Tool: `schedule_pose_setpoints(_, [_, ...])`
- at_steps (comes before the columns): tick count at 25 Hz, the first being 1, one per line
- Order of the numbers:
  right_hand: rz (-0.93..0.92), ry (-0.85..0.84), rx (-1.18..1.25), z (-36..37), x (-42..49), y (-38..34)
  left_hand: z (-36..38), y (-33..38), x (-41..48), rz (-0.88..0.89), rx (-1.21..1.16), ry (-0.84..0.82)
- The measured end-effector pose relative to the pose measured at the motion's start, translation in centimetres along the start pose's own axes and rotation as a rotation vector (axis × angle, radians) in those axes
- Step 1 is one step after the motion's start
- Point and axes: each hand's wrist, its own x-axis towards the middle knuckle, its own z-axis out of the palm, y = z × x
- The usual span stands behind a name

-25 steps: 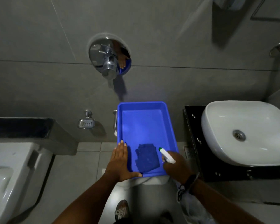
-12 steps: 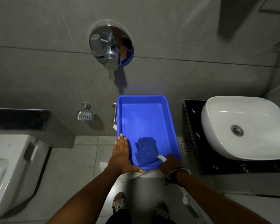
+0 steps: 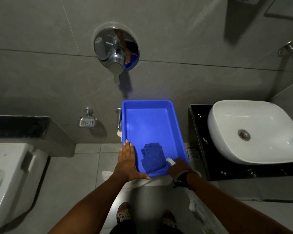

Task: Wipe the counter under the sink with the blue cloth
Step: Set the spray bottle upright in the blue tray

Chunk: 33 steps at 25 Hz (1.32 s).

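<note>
A folded blue cloth (image 3: 153, 159) lies in the near end of a blue plastic tray (image 3: 149, 108). My left hand (image 3: 127, 162) grips the tray's near left edge, fingers flat along its side. My right hand (image 3: 178, 167) is at the tray's near right corner, closed around a white spray bottle (image 3: 169, 160) whose nozzle pokes out over the cloth. To the right, a white basin (image 3: 250, 132) sits on a black counter (image 3: 197, 125).
A chrome mixer valve (image 3: 116, 53) is on the grey tiled wall above the tray. A soap dish (image 3: 87, 122) hangs at the left, and a white toilet (image 3: 10, 179) stands at far left. A floor drain (image 3: 192, 153) lies beside the counter. My feet show below.
My right hand with the spray bottle has dropped lower to the tray's near right corner. The view has tilted down slightly. The left hand stays on the tray.
</note>
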Motion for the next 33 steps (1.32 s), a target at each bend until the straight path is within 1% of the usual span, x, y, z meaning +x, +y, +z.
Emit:
schedule_pose_setpoints(4, [0.004, 0.078, 0.019, 0.1, 0.2, -0.1, 0.0, 0.1, 0.0, 0.012, 0.003, 0.000])
schedule_pose_setpoints(7, [-0.010, 0.038, -0.012, 0.1, 0.1, -0.3, -0.2, 0.1, -0.1, 0.013, 0.010, -0.001])
schedule_pose_setpoints(9, [-0.071, 0.033, 0.009, -1.1, -0.5, -0.9, -0.2, 0.0, -0.1, 0.016, 0.002, 0.001])
schedule_pose_setpoints(10, [-0.120, 0.069, 0.054, -2.0, -0.9, -1.3, -0.2, 0.1, -0.1, 0.019, 0.000, 0.003])
schedule_pose_setpoints(12, [-0.237, 0.145, 0.222, -4.5, -2.6, -2.7, -0.2, 0.1, -0.2, 0.028, -0.004, 0.011])
schedule_pose_setpoints(15, [-0.434, 0.189, 0.494, -9.8, -6.0, -6.4, -0.2, -0.1, -0.2, 0.032, -0.007, 0.009])
schedule_pose_setpoints(17, [-0.560, 0.283, 0.599, -13.8, -7.1, -9.6, -0.1, -0.2, -0.2, 0.035, -0.008, 0.022])
schedule_pose_setpoints(19, [-0.648, 0.369, 0.718, -16.6, -6.5, -12.9, 0.0, -0.2, 0.0, 0.034, -0.014, 0.018])
schedule_pose_setpoints(21, [-0.676, 0.440, 0.833, -17.6, -3.9, -15.9, -0.2, -0.3, 0.2, 0.036, -0.005, 0.032])
schedule_pose_setpoints(23, [-0.689, 0.467, 0.871, -16.5, -0.3, -18.0, -0.5, -0.7, 0.7, 0.062, 0.001, 0.032])
schedule_pose_setpoints(28, [-0.657, 0.414, 0.831, -10.5, 8.8, -20.5, -0.7, -1.8, 2.0, 0.106, -0.014, 0.015])
schedule_pose_setpoints(33, [-0.614, 0.391, 0.876, -9.8, 12.5, -22.0, -1.0, -1.7, 1.9, 0.114, -0.021, 0.017])
